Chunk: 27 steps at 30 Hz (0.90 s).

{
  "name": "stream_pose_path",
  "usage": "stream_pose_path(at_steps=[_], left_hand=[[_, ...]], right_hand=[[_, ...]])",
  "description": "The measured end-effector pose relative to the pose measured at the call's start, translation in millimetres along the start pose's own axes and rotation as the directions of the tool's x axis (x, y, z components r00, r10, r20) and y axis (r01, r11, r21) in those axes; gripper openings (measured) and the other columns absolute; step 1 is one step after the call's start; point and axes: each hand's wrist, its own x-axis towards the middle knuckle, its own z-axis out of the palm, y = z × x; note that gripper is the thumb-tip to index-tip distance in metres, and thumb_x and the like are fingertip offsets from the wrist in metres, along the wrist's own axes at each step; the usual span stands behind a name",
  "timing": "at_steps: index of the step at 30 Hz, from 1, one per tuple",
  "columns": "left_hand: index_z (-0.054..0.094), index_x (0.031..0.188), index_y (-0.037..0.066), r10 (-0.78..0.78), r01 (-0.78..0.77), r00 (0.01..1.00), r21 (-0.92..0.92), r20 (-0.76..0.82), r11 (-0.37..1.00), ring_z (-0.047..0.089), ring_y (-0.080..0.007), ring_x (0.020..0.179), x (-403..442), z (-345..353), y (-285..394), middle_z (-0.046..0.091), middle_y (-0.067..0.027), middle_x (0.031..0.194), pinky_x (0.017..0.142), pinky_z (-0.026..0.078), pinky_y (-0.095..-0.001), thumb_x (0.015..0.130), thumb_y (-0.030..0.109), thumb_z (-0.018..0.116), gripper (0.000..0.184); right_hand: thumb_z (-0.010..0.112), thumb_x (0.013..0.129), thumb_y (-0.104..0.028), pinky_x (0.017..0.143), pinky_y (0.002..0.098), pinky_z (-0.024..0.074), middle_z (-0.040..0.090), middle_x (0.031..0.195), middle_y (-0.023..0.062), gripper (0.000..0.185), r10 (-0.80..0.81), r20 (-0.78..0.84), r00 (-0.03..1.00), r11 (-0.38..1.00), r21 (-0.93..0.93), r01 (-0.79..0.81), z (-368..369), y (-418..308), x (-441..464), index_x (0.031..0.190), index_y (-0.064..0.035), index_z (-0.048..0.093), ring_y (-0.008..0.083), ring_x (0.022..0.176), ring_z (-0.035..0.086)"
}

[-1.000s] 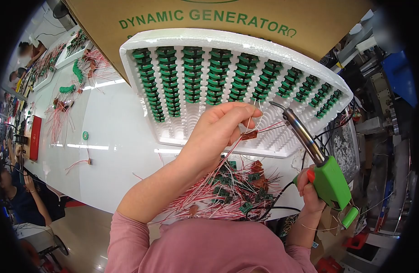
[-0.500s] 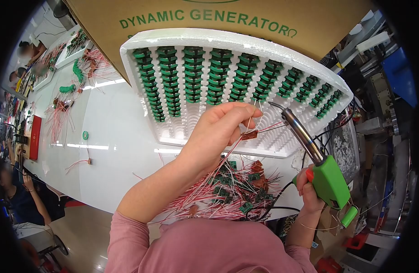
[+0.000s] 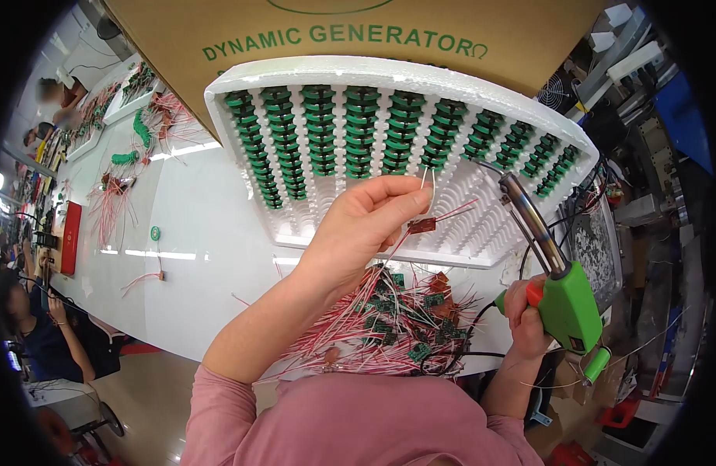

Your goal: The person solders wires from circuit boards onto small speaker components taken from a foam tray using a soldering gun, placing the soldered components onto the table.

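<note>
My left hand [image 3: 369,221] is closed in a pinch on thin white wires [image 3: 432,182]. Their ends point up at the lower end of a row of green ring-shaped parts [image 3: 442,132]; whether they touch cannot be told. A small brown circuit board [image 3: 421,226] with red and white wires hangs just below my fingertips. In my right hand [image 3: 527,320] is a green soldering gun [image 3: 573,307] with a red trigger. Its bent tip is up and left, over the foam tray, apart from the white wires. The white foam tray [image 3: 342,70] holds several rows of the green parts.
Below my left forearm lies a heap of wired circuit boards [image 3: 385,318]. A cardboard box [image 3: 373,19] stands behind the tray. On the white table [image 3: 195,287] at left are more wired parts and a red box [image 3: 69,239]. A person [image 3: 59,334] sits at far left.
The soldering gun's tip has moved to the right, farther from the white wires. My left hand keeps its pinch near the same row. The view has shifted slightly.
</note>
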Motion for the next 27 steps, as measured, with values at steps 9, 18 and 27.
stream_pose_path(at_steps=[9,18,27], left_hand=[[0.057,0.101,-0.001,0.2,-0.16,0.977,0.351,-0.081,0.923,0.041,-0.001,0.055,-8,20,-10,0.062,-0.0025,0.087,0.049,0.033,-0.0141,0.084,0.02,0.057,0.026],[0.058,0.101,0.003,0.121,-0.109,0.985,0.106,-0.119,0.988,0.034,-0.0006,0.05,5,21,-9,0.057,0.0007,0.075,0.046,0.026,-0.0149,0.085,0.022,0.055,0.025],[0.059,0.095,0.002,0.306,-0.28,0.952,0.387,-0.007,0.879,0.054,-0.0063,0.069,-10,4,-16,0.06,-0.0025,0.077,0.065,0.041,-0.0192,0.086,0.017,0.055,0.019]], right_hand=[[0.055,0.083,-0.027,0.045,0.0234,0.0267,0.038,0.052,-0.0014,0.038,-0.032,-0.003,0.999,0.985,0.167,0.032,-9,23,-7,0.112,-0.0061,0.043,0.0093,0.047,0.033],[0.051,0.085,-0.022,0.044,0.0203,0.0264,0.041,0.055,-0.001,0.038,0.145,-0.121,0.982,0.933,0.347,-0.095,-24,42,-27,0.118,-0.0064,0.041,0.0069,0.045,0.032],[0.055,0.084,-0.029,0.045,0.0209,0.0259,0.039,0.055,-0.0016,0.041,-0.059,-0.009,0.998,0.982,0.177,0.06,-17,25,-16,0.115,-0.0067,0.042,0.007,0.047,0.032]])
